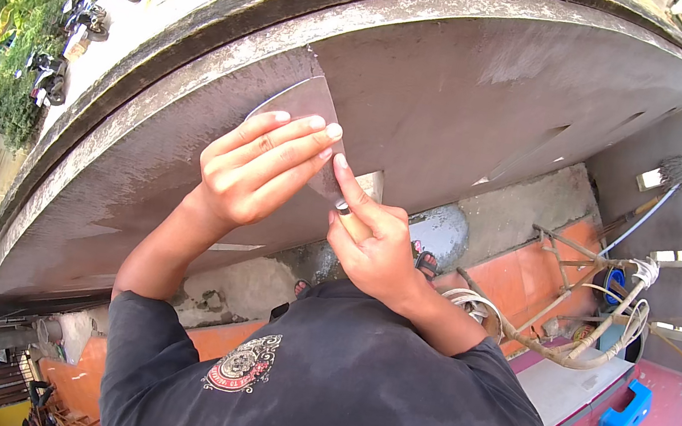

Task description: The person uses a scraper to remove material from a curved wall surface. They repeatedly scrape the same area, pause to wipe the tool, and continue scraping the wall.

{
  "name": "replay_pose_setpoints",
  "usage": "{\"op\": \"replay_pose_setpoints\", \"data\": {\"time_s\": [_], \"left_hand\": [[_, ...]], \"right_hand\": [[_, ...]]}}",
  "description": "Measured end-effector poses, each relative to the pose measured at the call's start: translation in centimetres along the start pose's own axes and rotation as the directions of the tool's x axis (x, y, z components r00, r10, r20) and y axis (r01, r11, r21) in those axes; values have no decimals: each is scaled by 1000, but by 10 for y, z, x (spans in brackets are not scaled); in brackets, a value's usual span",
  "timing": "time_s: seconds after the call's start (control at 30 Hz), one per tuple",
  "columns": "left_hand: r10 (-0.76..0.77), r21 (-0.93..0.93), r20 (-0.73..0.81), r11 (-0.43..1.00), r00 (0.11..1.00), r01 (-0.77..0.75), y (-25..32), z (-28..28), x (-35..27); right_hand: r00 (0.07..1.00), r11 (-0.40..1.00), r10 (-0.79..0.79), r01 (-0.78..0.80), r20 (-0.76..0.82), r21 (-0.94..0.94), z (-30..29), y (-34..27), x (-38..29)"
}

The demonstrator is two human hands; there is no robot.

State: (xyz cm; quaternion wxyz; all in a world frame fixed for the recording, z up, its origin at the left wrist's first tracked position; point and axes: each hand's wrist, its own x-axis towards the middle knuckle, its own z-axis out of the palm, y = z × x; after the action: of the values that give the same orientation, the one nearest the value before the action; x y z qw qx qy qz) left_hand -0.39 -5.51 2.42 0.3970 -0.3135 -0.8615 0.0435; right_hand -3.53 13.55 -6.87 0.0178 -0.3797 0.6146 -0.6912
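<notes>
My right hand (376,246) grips the light wooden handle (353,227) of a broad-bladed scraper. Its thumb or forefinger lies along the blade's edge. The thin metal blade (302,101) lies close against a grey-brown plastered wall (429,92), widest at its far edge. My left hand (264,166) rests with fingers extended over the blade, covering its middle. Whether the whole blade touches the wall cannot be told. Left of the blade the wall surface looks streaked and rougher; to the right it looks smoother, with a few pale patches.
A rough concrete ledge (237,26) tops the wall. To the right, a rattan-like frame (593,323) stands near a long-handled brush (675,174) and a blue bucket (616,286). A blue plastic object (625,413) sits by a pink surface. Motorcycles (49,76) are parked beyond the wall.
</notes>
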Motion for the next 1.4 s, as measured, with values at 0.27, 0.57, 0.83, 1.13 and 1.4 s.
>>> {"op": "replay_pose_setpoints", "data": {"time_s": [0.27, 0.57, 0.83, 1.13, 1.4], "left_hand": [[41, 31, 19, 999, 999, -41, -5, -7, 5], [56, 19, 35, 998, 998, -56, -7, -7, 5], [49, -25, 44, 999, 998, -48, -4, -3, 4], [52, 0, 22, 999, 998, -52, -1, 2, 1], [-60, -21, -3, 998, 998, 60, 3, 8, -4]], "right_hand": [[1000, 1000, -17, 17, 26, -14, 0, -5, 7], [994, 992, -105, 104, 13, 70, 1, 1, 5], [1000, 996, -26, 25, 12, 80, 0, 2, -4], [994, 994, -112, 112, -14, -6, -2, 3, 1], [998, 998, 63, -63, 17, 31, -5, 1, -7]]}}
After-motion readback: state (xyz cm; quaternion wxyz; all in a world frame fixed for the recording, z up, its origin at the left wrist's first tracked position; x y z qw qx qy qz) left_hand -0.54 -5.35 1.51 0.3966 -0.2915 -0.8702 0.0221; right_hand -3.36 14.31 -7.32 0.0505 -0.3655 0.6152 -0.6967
